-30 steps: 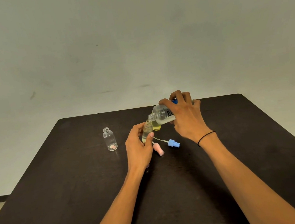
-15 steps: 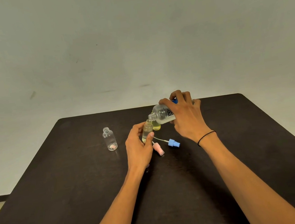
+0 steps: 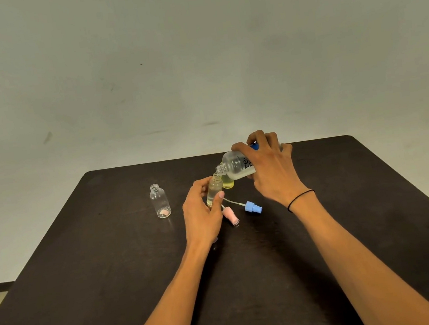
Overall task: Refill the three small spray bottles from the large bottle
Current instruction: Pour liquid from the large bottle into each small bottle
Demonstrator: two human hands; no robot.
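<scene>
My right hand [image 3: 271,169] grips the large clear bottle [image 3: 234,166], tipped on its side with its open neck over the mouth of a small bottle [image 3: 214,189]. That small bottle stands uncapped in the grip of my left hand [image 3: 203,212] and holds some pale liquid. Just behind it stands a second small bottle [image 3: 228,182] with yellow liquid, partly hidden by the large bottle. A third small bottle [image 3: 160,201], clear and uncapped, stands alone to the left.
A blue spray cap [image 3: 252,208] with its thin tube and a pink cap [image 3: 230,215] lie on the dark table [image 3: 113,269] just right of my left hand. A pale wall rises behind the table's far edge.
</scene>
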